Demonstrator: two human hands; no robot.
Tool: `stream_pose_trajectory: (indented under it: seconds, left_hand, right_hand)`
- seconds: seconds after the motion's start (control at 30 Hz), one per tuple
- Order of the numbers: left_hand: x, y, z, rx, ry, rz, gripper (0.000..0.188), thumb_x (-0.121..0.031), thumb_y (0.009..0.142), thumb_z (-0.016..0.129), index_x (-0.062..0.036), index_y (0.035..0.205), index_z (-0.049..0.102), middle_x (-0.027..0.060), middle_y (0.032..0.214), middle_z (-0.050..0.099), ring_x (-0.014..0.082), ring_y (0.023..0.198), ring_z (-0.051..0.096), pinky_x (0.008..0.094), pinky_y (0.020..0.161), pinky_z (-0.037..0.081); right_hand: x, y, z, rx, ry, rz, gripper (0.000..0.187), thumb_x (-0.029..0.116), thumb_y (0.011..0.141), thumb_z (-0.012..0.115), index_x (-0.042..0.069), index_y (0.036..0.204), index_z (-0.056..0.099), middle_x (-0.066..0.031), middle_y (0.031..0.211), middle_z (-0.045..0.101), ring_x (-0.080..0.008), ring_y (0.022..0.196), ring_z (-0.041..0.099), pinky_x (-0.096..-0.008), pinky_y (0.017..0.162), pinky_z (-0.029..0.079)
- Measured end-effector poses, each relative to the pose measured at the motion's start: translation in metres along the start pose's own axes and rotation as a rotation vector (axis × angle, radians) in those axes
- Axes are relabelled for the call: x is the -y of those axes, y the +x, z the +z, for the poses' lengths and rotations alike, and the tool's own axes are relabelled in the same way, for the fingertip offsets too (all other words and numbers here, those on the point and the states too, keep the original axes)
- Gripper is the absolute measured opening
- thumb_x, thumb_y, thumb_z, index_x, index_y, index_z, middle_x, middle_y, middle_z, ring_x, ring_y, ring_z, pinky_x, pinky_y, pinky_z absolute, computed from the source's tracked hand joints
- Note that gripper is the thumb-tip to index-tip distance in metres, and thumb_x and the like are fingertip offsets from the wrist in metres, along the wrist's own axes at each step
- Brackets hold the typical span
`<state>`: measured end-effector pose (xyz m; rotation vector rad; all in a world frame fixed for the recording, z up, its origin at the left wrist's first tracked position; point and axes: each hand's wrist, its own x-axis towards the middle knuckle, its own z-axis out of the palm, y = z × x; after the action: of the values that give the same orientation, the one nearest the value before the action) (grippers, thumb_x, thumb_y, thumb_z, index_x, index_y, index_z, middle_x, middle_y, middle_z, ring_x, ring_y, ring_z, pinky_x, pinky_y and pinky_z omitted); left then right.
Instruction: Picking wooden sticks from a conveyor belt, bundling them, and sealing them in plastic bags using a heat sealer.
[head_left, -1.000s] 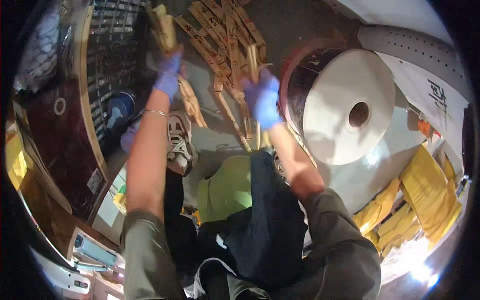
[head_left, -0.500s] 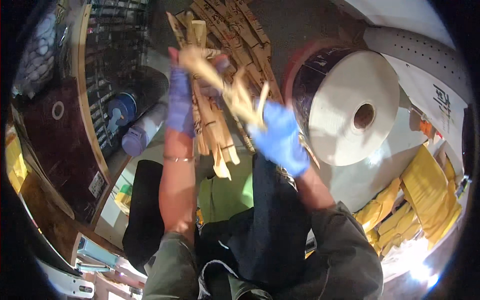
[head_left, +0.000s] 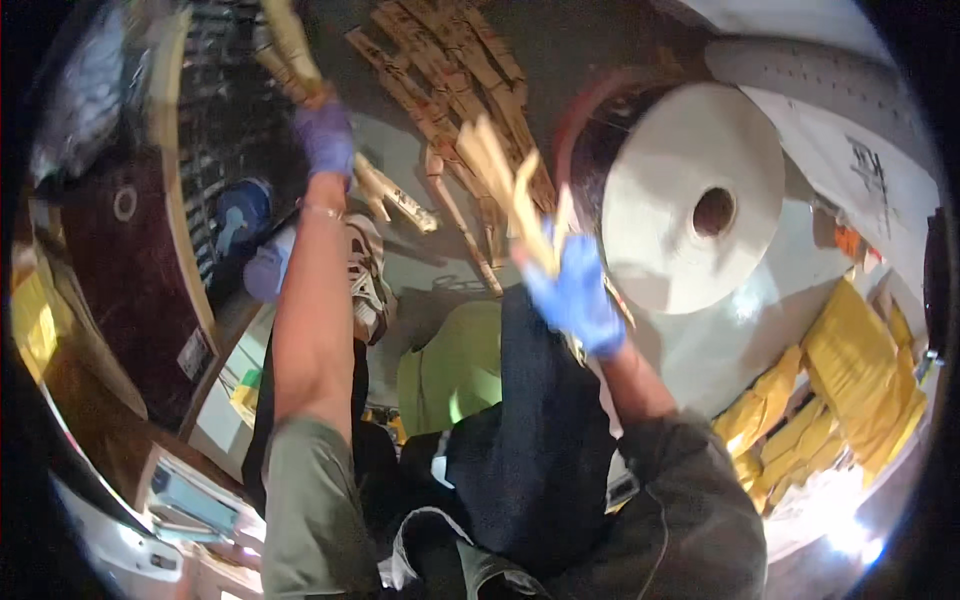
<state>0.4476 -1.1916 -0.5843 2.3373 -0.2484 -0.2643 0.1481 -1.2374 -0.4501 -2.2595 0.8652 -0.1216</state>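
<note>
My left hand (head_left: 325, 140), in a purple-blue glove, is closed around a bunch of long, narrow tan paper strips (head_left: 290, 45). They stick out beyond it at the upper left, and printed ends (head_left: 400, 205) of the bunch show below the wrist. In a blue glove, my right hand (head_left: 575, 295) grips several pale tan strips (head_left: 495, 170) that fan upward from its fingers; motion blurs them. Between and beyond the hands, a pile of similar strips (head_left: 455, 80) with dark print lies on the grey floor. Whether they are folded sleeves or wrapped sticks I cannot tell.
A large white roll (head_left: 650, 200) stands right of my right hand. Yellow padded-looking packages (head_left: 850, 370) lie at the far right. On the left are a dark crate grid (head_left: 215, 120), a brown board (head_left: 125, 270) and a purple-lidded bottle (head_left: 265, 270). My shoe (head_left: 368, 275) is below my left hand.
My left hand has moved up and to the left, carrying its bunch away from the floor pile. My right hand stays near the roll, still holding strips. My shoe has come into view.
</note>
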Motion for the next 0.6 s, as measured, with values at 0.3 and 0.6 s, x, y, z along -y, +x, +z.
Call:
stream_pose_trajectory:
  seconds: [0.3,0.6]
  left_hand:
    - [0.016,-0.080,0.024,0.547,-0.574,-0.727,0.020,-0.020,0.079,0.064,-0.0020,0.081,0.055,0.0064,0.068,0.058,0.0157,0.053,0.057,0.0271,0.041,0.045]
    - [0.023,-0.070,0.048,0.595,-0.945,-0.755,0.010,-0.006,0.080,0.058,0.0011,0.084,0.053,0.0116,0.073,0.060,0.0199,0.058,0.060,0.0277,0.044,0.050]
  right_hand:
    - [-0.102,0.103,0.129,0.151,-0.115,0.555,0.026,0.014,0.065,0.060,0.006,0.089,0.060,-0.0213,0.092,0.058,-0.0358,0.087,0.057,-0.0427,0.073,0.045]
    - [-0.110,0.124,0.161,0.015,-0.475,0.403,0.045,0.030,0.065,0.064,0.005,0.101,0.058,-0.0225,0.102,0.054,-0.0369,0.099,0.051,-0.0434,0.084,0.041]
